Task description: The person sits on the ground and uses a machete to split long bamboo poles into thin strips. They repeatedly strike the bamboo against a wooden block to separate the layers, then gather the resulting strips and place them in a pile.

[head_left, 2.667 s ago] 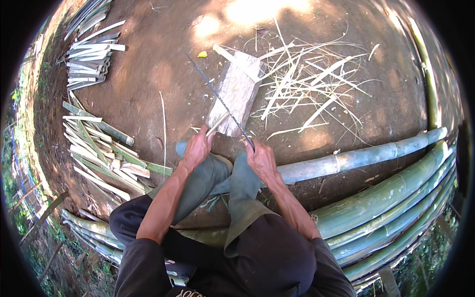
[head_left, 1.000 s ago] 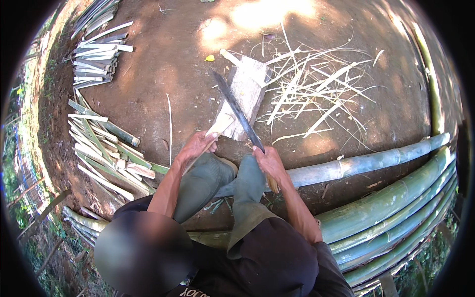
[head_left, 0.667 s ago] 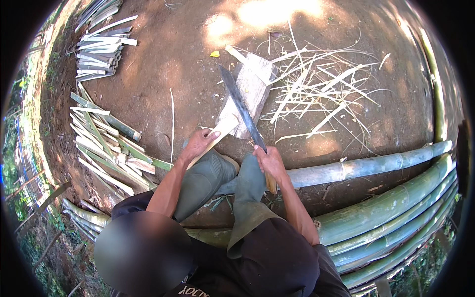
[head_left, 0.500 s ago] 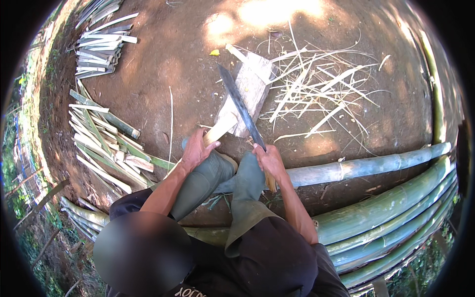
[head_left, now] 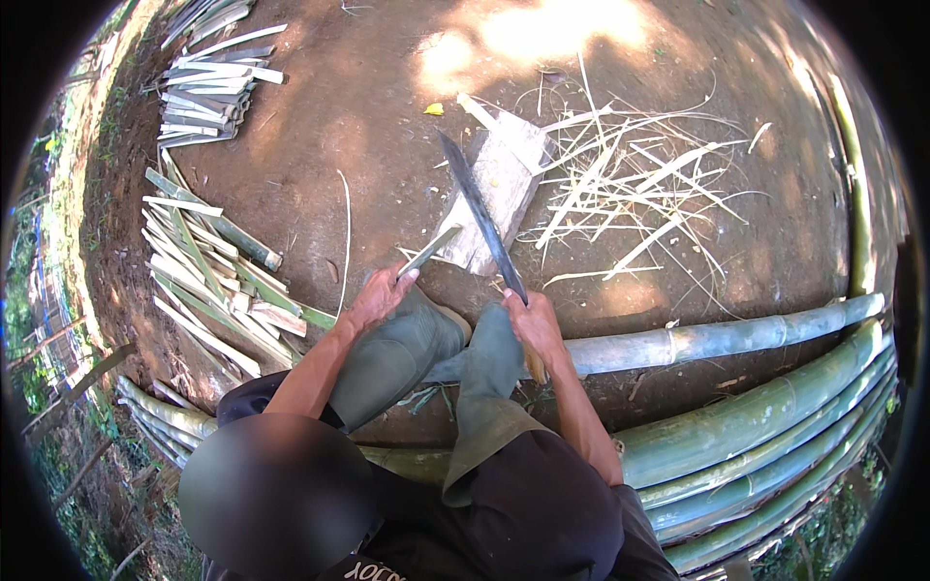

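Note:
My left hand (head_left: 385, 293) is closed on the near end of a short split bamboo strip (head_left: 429, 250), which tilts up toward a wooden block (head_left: 505, 194). Its greenish-grey side and narrow edge show. In my right hand (head_left: 532, 320) is the handle of a machete (head_left: 481, 215). The long dark blade slants up and to the left over the block, apart from the strip. Below the hands are my green rubber boots (head_left: 399, 351), and the fingertips of the right hand are partly hidden behind the machete's handle.
A heap of thin bamboo shavings (head_left: 644, 184) lies right of the block. Split bamboo strips are piled at the left (head_left: 218, 276), with a stacked bundle (head_left: 208, 97) farther off. Whole bamboo poles (head_left: 756, 412) lie at the lower right, and one pole (head_left: 722, 336) crosses behind my boots.
The strip in my left hand has turned from its broad pale face to its narrow greenish side, and its tip has pulled back from the block. The machete stays nearly still in my right hand.

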The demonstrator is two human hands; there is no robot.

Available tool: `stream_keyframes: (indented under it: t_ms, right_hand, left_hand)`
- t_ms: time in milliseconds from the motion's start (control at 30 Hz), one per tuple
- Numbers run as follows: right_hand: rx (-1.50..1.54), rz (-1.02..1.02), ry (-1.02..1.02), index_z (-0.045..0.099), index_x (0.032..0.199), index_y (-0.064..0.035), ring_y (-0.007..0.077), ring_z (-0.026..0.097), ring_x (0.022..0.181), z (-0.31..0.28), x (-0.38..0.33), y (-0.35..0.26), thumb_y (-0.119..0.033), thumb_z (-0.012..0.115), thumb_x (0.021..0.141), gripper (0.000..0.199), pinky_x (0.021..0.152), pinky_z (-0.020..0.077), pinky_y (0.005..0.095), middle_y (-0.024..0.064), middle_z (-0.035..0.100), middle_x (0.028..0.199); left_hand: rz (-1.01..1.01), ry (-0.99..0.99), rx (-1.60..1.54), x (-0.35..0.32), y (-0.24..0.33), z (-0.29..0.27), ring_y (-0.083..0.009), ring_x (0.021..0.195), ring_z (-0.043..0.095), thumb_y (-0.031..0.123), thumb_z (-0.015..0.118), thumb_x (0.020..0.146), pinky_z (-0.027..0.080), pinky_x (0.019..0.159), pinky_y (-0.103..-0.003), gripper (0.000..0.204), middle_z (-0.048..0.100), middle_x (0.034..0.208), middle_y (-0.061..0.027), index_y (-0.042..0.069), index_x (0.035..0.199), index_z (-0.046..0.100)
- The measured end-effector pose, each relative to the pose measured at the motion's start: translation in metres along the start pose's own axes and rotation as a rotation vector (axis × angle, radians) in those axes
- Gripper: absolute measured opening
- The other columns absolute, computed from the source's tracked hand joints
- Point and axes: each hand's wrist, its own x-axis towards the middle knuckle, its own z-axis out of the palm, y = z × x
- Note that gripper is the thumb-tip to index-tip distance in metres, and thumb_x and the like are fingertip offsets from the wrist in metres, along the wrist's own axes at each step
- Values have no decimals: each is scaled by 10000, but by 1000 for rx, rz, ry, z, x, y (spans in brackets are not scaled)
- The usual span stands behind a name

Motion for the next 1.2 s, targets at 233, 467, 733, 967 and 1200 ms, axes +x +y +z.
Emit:
stream_keyframes:
  t_ms: [233,467,733,967,1200]
  right_hand:
    - [-277,-86,63,607,847,64,239,550,486,0,-15,-25,-350,528,953,434,484,429,383,139,545,575]
    - [-379,-292,292,611,852,57,484,610,751,22,-22,-36,-248,510,951,336,673,477,533,305,614,757]
    - [-306,-361,325,634,909,57,494,605,723,27,-25,-60,-247,510,951,331,630,464,534,327,595,746]
    - [-475,-268,238,599,853,65,486,609,721,21,-15,-38,-231,498,955,329,657,478,529,300,617,764]
    - [-327,-385,347,631,869,74,497,599,691,22,-19,-57,-226,533,940,323,593,457,527,328,581,701]
  left_hand:
    - [-165,-126,-131,11,16,-13,-173,590,460,489,494,970,403,568,-358,481,502,637,-39,30,832,533]
    - [-148,-84,92,10,46,-26,-298,689,566,401,518,971,439,654,-441,436,571,696,-157,-27,928,590]
    - [-122,53,118,2,54,-13,-457,833,613,331,550,955,459,737,-504,374,631,843,-290,-8,1091,631]
    - [-152,9,60,0,55,-12,-412,848,628,342,543,967,461,767,-486,410,635,866,-282,-32,1124,604]
    - [-168,17,74,-1,52,-6,-460,824,626,329,552,958,461,723,-504,384,630,812,-290,-7,1132,620]
